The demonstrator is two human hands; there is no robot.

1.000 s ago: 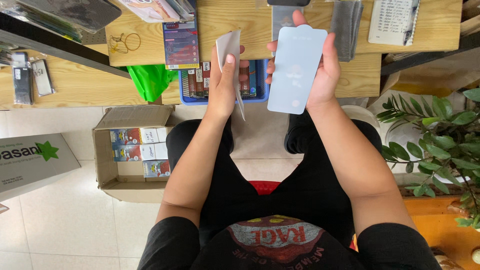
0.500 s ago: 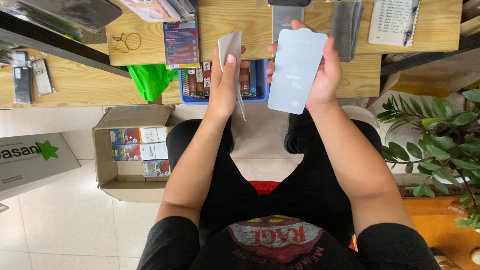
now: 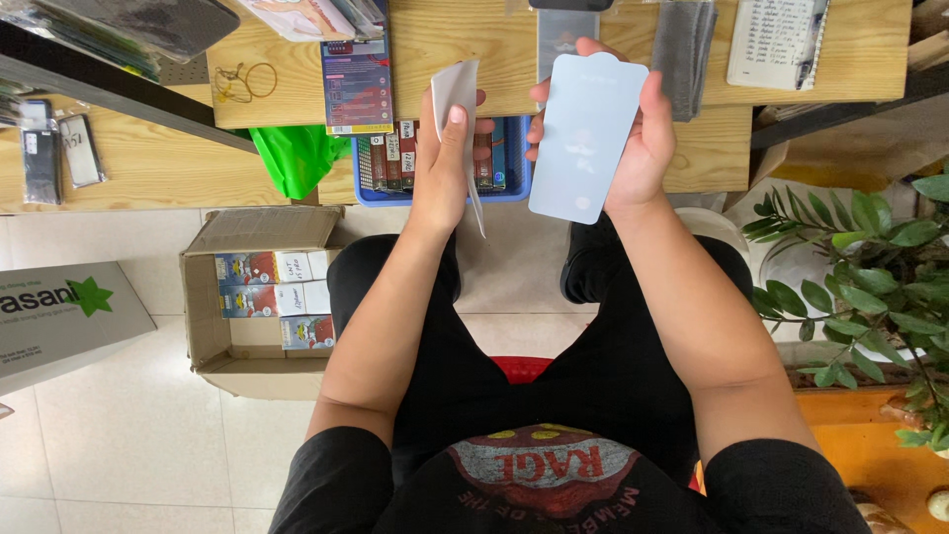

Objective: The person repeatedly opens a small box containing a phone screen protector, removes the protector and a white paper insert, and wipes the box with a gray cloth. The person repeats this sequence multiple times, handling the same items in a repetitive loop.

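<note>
Hands up over my lap: right hand (image 3: 643, 148) grasps a pale blue screen protector (image 3: 585, 136) by its edges, left hand (image 3: 445, 158) pinches a thin white film (image 3: 457, 94), above the blue basket (image 3: 514, 168).

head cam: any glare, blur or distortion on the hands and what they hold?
Head view: even soft daylight, no hard shadows. The pale blue sheet in the right hand shows a faint sheen, not blown out. The left hand and its thin white film are sharp, no motion blur. Wide lens bends the wooden table edges slightly; the plant at the right edge stays in focus.
</note>
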